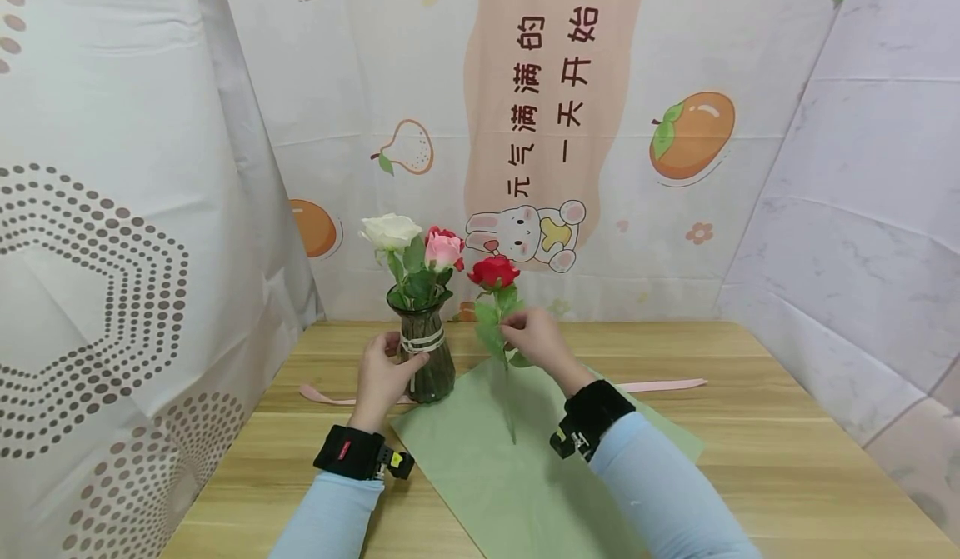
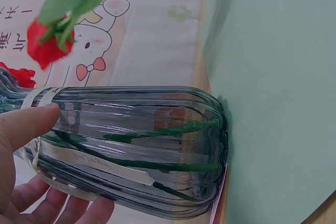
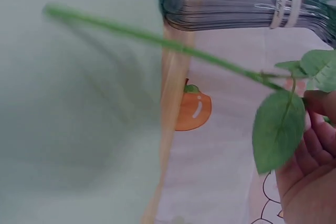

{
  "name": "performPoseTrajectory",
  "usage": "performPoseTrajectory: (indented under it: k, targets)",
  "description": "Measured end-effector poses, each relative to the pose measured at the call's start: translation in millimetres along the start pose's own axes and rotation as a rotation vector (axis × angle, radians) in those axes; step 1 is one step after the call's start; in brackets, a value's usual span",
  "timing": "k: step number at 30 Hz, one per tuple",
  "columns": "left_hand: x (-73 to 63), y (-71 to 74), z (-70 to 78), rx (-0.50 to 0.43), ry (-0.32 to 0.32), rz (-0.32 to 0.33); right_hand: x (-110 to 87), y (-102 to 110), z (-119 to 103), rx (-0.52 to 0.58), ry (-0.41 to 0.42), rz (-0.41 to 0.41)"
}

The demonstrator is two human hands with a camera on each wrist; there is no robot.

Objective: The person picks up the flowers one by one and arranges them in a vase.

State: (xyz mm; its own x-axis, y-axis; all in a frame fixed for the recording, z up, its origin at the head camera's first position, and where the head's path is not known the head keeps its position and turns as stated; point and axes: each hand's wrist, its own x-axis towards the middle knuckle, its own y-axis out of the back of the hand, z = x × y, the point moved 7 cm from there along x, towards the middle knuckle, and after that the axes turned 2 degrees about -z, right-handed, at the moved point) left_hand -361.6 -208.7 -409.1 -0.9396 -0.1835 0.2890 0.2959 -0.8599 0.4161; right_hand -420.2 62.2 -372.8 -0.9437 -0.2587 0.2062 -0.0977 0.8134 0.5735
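My left hand point(image 1: 384, 376) grips a ribbed glass vase point(image 2: 131, 150) round its ribbon-tied neck, thumb on one side and fingers on the other. Green stems show through the glass. A white rose point(image 1: 391, 232), a pink rose point(image 1: 445, 248) and a red bloom partly hidden behind the pink one rise from the mouth. To the right, my right hand point(image 1: 538, 338) pinches a single red rose point(image 1: 494, 272) by its leafy stem. The bloom points up and the bare stem end point(image 3: 58, 13) hangs over the green paper.
A sheet of green wrapping paper point(image 1: 495, 476) lies on the wooden table point(image 1: 795, 451), one corner beside the vase base. Pink ribbon point(image 1: 667, 385) runs behind the right arm, and another stretch of pink ribbon point(image 1: 322, 396) lies left of the vase. A printed curtain point(image 1: 405, 59) hangs behind.
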Motion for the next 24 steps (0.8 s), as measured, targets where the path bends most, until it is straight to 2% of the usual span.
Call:
performPoseTrajectory:
  k: [9,19,24]
  targets:
    - [0.3,-1.0,-0.7,-0.009,0.004,-0.004,-3.2,16,2,0.187,0.03,0.024]
    - [-1.1,-0.3,-1.0,-0.007,-0.004,-0.003,-5.3,27,12,0.384,-0.028,0.093]
    - [-1.1,-0.1,-0.1,-0.004,-0.003,-0.001,-6.8,33,15,0.425,-0.023,0.116]
